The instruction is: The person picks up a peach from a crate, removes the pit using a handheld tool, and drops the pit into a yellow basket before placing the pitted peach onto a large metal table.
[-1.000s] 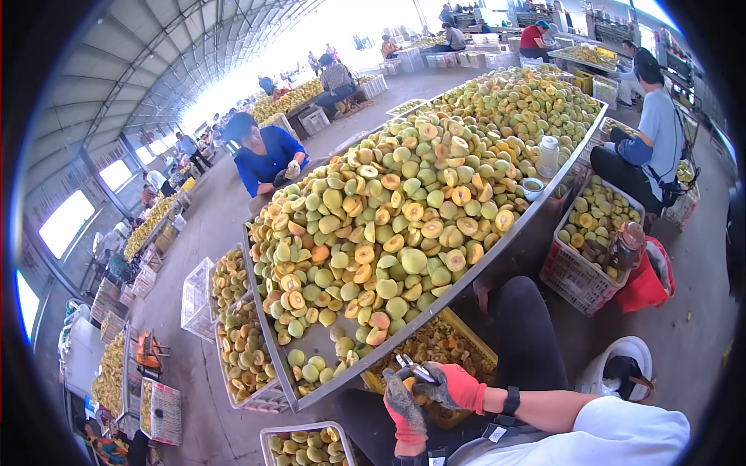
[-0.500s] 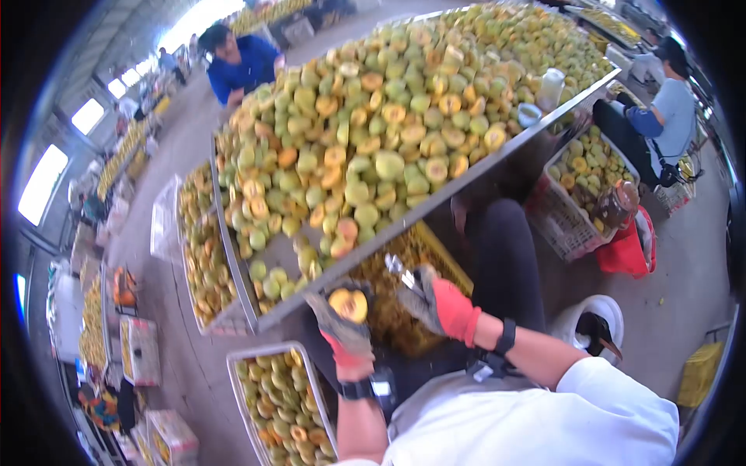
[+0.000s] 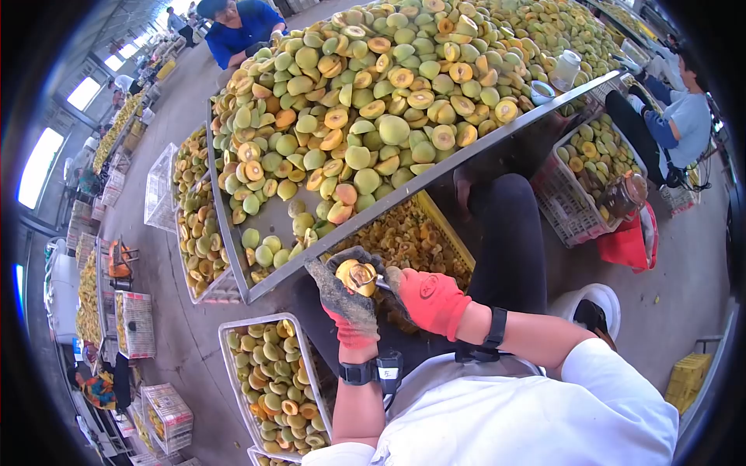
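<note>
My left hand (image 3: 346,299), in a grey and red work glove, is closed around a halved peach (image 3: 357,277) with its cut face and brown pit turned up. My right hand (image 3: 427,297), gloved the same way, grips a small metal pitting tool (image 3: 381,284). The tool's tip meets the cut face at the pit; most of its handle is hidden in my fist. Below both hands stands a yellow crate (image 3: 447,231) of pits and scraps. Just beyond them is a metal-rimmed table (image 3: 373,220) heaped with halved green-yellow peaches (image 3: 392,130).
A white crate (image 3: 224,342) of peach halves stands at lower left. More crates flank the table, one (image 3: 579,210) beside a red bag (image 3: 633,241). A white bucket (image 3: 610,307) is to my right. A jar (image 3: 566,70) sits on the table. People work opposite and at right.
My right hand has moved left, bringing the pitting tool against the pit of the peach half in my left hand. The view has shifted slightly.
</note>
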A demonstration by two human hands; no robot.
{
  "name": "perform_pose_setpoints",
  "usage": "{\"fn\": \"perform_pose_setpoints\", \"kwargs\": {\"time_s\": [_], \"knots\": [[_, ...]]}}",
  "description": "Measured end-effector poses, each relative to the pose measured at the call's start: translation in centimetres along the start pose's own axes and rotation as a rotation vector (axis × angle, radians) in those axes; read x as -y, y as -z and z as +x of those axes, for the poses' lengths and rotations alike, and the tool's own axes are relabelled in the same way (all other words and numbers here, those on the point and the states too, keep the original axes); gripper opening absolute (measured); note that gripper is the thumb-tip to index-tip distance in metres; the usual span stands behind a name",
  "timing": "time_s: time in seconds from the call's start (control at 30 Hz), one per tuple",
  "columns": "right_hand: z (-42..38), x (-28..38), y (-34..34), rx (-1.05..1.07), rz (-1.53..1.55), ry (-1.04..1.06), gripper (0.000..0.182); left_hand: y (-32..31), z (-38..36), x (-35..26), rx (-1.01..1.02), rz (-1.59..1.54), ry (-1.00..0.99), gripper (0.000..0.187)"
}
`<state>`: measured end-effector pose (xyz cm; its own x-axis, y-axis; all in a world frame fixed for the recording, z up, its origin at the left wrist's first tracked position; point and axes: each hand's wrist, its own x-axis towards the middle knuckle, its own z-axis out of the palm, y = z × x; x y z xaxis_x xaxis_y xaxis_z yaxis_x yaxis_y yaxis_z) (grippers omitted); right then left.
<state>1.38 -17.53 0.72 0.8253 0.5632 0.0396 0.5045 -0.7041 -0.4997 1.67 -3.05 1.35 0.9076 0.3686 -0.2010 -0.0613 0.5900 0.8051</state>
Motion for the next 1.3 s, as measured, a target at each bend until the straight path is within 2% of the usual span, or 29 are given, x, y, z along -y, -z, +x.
{"fn": "perform_pose_setpoints", "kwargs": {"time_s": [0.13,0.2,0.33,0.4,0.43,0.5,0.53,0.6,0.63,0.7,0.73,0.8,0.83,0.9,0.93,1.0,1.03,1.1,1.13,1.2,1.23,1.3], "knots": [[0.0,-0.3,-0.1,0.042,0.024,0.016,0.017,0.3,0.0,0.4,-0.028,0.025,-0.004,0.068],[-0.1,-0.6,-0.4,0.109,0.153,0.031,0.018,-0.2,-0.3,0.4,-0.098,0.124,-0.065,0.068],[-0.5,-0.8,-1.9,0.147,0.307,0.003,0.022,0.2,0.0,1.1,-0.045,0.124,-0.126,0.068],[-0.5,-0.7,-2.8,0.253,0.759,-0.241,0.028,0.2,-0.1,1.5,-0.113,0.102,-0.159,0.071],[-0.3,-0.1,-1.8,0.257,0.76,-0.241,0.028,0.2,-0.1,1.6,-0.117,0.103,-0.159,0.071],[0.0,1.3,1.2,0.469,1.097,-0.523,0.037,0.5,-0.2,2.1,-0.071,0.244,-0.317,0.072],[-0.4,1.1,0.4,0.473,1.1,-0.525,0.037,0.7,-0.2,2.4,-0.074,0.246,-0.315,0.072],[-1.2,0.4,-1.8,0.176,0.976,-0.097,0.044,1.0,0.2,3.0,-0.148,0.247,-0.426,0.077],[-1.0,0.7,-1.4,0.179,0.978,-0.099,0.044,1.0,0.1,2.9,-0.15,0.249,-0.424,0.077],[-0.3,1.5,-0.2,0.492,1.622,-0.819,0.045,1.0,0.0,2.6,-0.093,0.319,-0.483,0.074],[-0.5,1.0,-0.9,0.494,1.621,-0.821,0.045,0.8,-0.2,2.0,-0.096,0.319,-0.481,0.074],[-1.1,-0.5,-2.8,0.412,0.983,-0.319,0.043,0.7,-0.7,0.5,-0.043,0.208,-0.045,0.074],[-1.1,-0.1,-2.1,0.416,0.984,-0.32,0.043,1.0,-0.6,0.3,-0.047,0.208,-0.044,0.074],[-0.6,0.9,0.2,0.583,1.266,-0.649,0.041,1.4,0.0,-0.2,0.074,0.168,0.11,0.074],[-0.6,1.0,-0.1,0.586,1.267,-0.649,0.041,1.7,0.1,-0.6,0.142,0.099,0.202,0.071],[-0.7,1.3,-1.0,0.528,1.598,-0.756,0.039,2.2,0.2,-1.0,0.159,0.08,0.244,0.07],[-0.9,1.2,-0.8,0.537,1.599,-0.761,0.039,2.5,0.1,-1.0,0.18,0.063,0.289,0.069],[-0.6,0.5,-0.2,0.74,1.524,-0.662,0.035,3.0,0.3,-1.0,0.199,0.151,0.244,0.069],[-0.7,0.6,-0.3,0.743,1.524,-0.662,0.035,3.2,0.4,-1.0,0.225,0.242,0.203,0.068],[-1.1,0.8,-0.9,0.619,1.344,-0.424,0.034,3.2,0.3,-0.9,0.249,0.33,0.168,0.067],[-1.0,0.6,-1.1,0.619,1.344,-0.425,0.034,2.7,0.2,-1.2,0.252,0.307,0.157,0.066],[-0.8,0.1,-1.5,0.819,1.556,-0.602,0.037,2.9,0.1,-0.9,0.248,0.279,0.146,0.065]]}}
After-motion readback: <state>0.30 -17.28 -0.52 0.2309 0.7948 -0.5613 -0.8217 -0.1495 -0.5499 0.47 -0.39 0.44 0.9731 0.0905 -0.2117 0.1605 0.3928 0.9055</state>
